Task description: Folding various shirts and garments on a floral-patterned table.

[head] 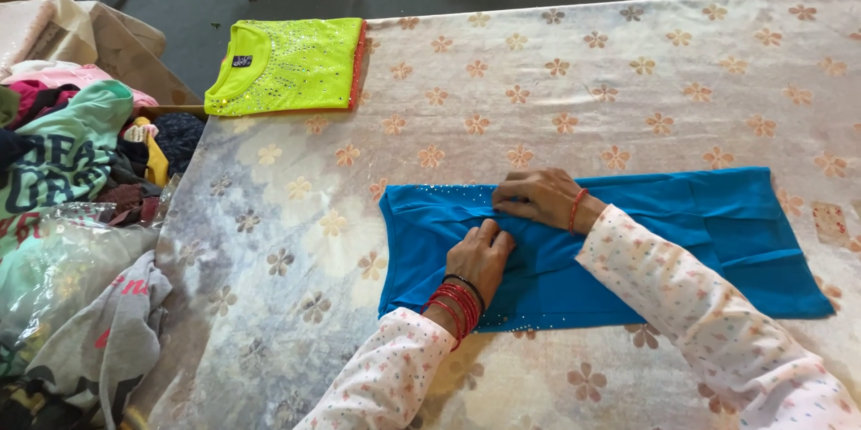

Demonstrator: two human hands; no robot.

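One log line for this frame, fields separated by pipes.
left hand pressing blue garment | right hand pinching its fold | table floral cover | neon top folded, far corner
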